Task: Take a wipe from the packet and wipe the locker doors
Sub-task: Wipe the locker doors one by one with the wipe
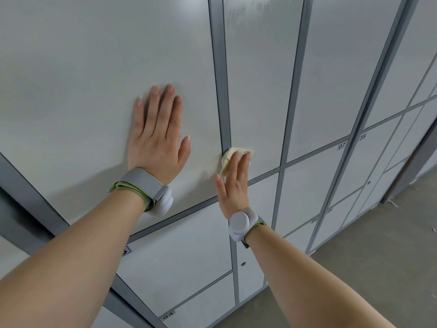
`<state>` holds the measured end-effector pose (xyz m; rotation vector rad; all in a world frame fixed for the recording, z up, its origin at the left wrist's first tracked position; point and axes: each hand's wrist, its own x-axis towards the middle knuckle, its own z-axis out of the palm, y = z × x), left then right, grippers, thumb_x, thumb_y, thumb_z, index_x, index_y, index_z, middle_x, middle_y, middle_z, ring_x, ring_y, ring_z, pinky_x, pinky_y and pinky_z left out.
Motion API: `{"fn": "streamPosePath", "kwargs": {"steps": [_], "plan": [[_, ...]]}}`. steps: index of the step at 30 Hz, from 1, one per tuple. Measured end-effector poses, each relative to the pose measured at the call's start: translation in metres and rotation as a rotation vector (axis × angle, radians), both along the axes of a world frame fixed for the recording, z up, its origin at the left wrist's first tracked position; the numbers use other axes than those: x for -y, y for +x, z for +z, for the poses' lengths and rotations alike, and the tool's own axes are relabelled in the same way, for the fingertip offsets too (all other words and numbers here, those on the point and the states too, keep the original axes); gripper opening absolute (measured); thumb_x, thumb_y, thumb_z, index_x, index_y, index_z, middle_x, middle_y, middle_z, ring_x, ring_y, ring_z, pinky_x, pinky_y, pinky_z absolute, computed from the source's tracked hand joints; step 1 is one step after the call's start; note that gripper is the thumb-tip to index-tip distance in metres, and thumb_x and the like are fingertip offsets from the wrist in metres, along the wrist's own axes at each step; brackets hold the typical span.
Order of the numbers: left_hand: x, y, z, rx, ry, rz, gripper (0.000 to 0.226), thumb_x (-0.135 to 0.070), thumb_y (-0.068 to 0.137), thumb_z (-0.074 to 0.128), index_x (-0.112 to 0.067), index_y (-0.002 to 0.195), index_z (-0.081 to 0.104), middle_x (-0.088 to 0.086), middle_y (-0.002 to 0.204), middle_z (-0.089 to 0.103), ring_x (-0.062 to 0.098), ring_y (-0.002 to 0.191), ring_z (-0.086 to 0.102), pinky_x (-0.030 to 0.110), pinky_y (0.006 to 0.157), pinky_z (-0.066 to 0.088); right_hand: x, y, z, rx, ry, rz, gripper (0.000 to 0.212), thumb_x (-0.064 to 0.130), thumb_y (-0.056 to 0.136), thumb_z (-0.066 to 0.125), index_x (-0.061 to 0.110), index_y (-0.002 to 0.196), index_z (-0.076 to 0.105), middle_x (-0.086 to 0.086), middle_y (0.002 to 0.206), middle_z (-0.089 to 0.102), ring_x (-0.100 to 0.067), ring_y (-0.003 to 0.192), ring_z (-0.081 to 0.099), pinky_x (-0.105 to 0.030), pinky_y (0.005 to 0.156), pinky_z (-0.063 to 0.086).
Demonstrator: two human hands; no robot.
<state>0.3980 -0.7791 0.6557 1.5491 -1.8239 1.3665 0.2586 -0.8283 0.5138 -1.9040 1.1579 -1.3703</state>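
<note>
Bare forearms reach up from the near edge, each wearing a grey wristband (146,187). Left hand (156,136) lies flat, fingers straight, on a large pale locker door (82,91). Right hand (233,185) presses a crumpled cream wipe (229,156) with straight fingers against the next door, touching the grey frame strip (221,91). Numbered doors run far right above a grey concrete floor (378,268).

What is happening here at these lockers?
A person is wiping the narrow locker door. The right hand presses a crumpled wipe low on it with straight fingers, beside the grey frame strip. The left hand rests flat on the wide door next to it. The packet is not in view.
</note>
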Motion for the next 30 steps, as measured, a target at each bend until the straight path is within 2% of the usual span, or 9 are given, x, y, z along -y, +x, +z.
{"fn": "streamPosePath", "kwargs": {"steps": [3, 6, 8, 11, 14, 17, 20, 27, 30], "plan": [[0.0, 0.0, 0.0, 0.004, -0.006, 0.011, 0.063, -0.028, 0.091, 0.038, 0.006, 0.143, 0.027, 0.022, 0.152, 0.025, 0.038, 0.14, 0.015, 0.045, 0.117, -0.004, 0.004, -0.005, -0.021, 0.025, 0.214, -0.028, 0.094, 0.07, 0.082, 0.026, 0.016, 0.146, -0.017, -0.007, 0.151, -0.031, -0.016, 0.141, -0.026, -0.025, 0.114, -0.013], [0.001, 0.0, -0.001, 0.007, -0.01, 0.015, 0.063, -0.028, 0.091, 0.038, 0.006, 0.143, 0.028, 0.022, 0.152, 0.025, 0.037, 0.14, 0.015, 0.045, 0.116, -0.004, 0.01, -0.013, -0.02, 0.062, 0.377, -0.064, 0.085, 0.051, 0.095, 0.037, 0.009, 0.147, -0.015, -0.014, 0.152, -0.028, -0.023, 0.143, -0.021, -0.033, 0.117, -0.008], [0.001, 0.001, -0.001, 0.007, -0.015, 0.021, 0.063, -0.028, 0.091, 0.039, 0.006, 0.143, 0.028, 0.022, 0.152, 0.025, 0.037, 0.14, 0.015, 0.045, 0.116, -0.004, 0.012, -0.016, -0.004, 0.1, 0.337, -0.058, 0.08, 0.047, 0.098, 0.037, 0.011, 0.148, -0.014, -0.011, 0.153, -0.028, -0.02, 0.143, -0.022, -0.034, 0.117, -0.009], [0.002, 0.0, -0.001, 0.005, -0.011, 0.023, 0.063, -0.028, 0.091, 0.039, 0.005, 0.143, 0.027, 0.022, 0.152, 0.025, 0.037, 0.14, 0.014, 0.045, 0.116, -0.005, 0.017, -0.015, 0.021, 0.134, 0.165, -0.064, 0.085, 0.059, 0.088, 0.028, 0.013, 0.149, -0.01, -0.006, 0.154, -0.025, -0.014, 0.142, -0.022, -0.025, 0.114, -0.012], [0.002, 0.0, -0.001, 0.001, -0.006, 0.024, 0.064, -0.028, 0.091, 0.039, 0.005, 0.143, 0.027, 0.022, 0.152, 0.025, 0.037, 0.14, 0.014, 0.045, 0.116, -0.004, 0.022, -0.013, 0.015, 0.12, 0.135, -0.083, 0.089, 0.063, 0.085, 0.026, 0.014, 0.149, -0.011, -0.006, 0.154, -0.025, -0.014, 0.142, -0.022, -0.023, 0.113, -0.012], [0.002, 0.0, -0.002, 0.007, -0.016, 0.029, 0.063, -0.028, 0.09, 0.04, 0.005, 0.143, 0.028, 0.022, 0.151, 0.026, 0.037, 0.14, 0.014, 0.045, 0.116, -0.003, 0.025, -0.018, -0.009, 0.146, 0.359, -0.084, 0.085, 0.053, 0.095, 0.037, 0.014, 0.147, -0.017, -0.007, 0.153, -0.03, -0.018, 0.142, -0.023, -0.032, 0.117, -0.01], [0.003, 0.001, -0.002, 0.008, -0.019, 0.027, 0.063, -0.028, 0.091, 0.04, 0.005, 0.143, 0.027, 0.022, 0.152, 0.025, 0.037, 0.14, 0.015, 0.046, 0.116, -0.003, 0.028, -0.025, -0.014, 0.202, 0.569, -0.072, 0.085, 0.053, 0.095, 0.034, 0.014, 0.147, -0.02, -0.009, 0.153, -0.03, -0.02, 0.144, -0.02, -0.04, 0.118, -0.007], [0.003, 0.0, -0.002, -0.002, -0.027, 0.022, 0.063, -0.027, 0.091, 0.039, 0.005, 0.143, 0.028, 0.022, 0.151, 0.026, 0.037, 0.14, 0.016, 0.045, 0.116, -0.003, 0.038, -0.03, 0.029, 0.213, 0.22, -0.076, 0.071, 0.04, 0.1, 0.032, 0.015, 0.149, -0.013, -0.004, 0.154, -0.028, -0.013, 0.141, -0.026, -0.029, 0.115, -0.011], [0.003, 0.0, -0.003, -0.003, -0.028, 0.018, 0.063, -0.027, 0.091, 0.04, 0.005, 0.144, 0.028, 0.021, 0.151, 0.026, 0.037, 0.14, 0.017, 0.046, 0.117, -0.002, 0.038, -0.032, 0.009, 0.178, 0.251, -0.085, 0.074, 0.04, 0.1, 0.035, 0.016, 0.149, -0.015, -0.003, 0.153, -0.029, -0.013, 0.142, -0.024, -0.03, 0.116, -0.01]]}}
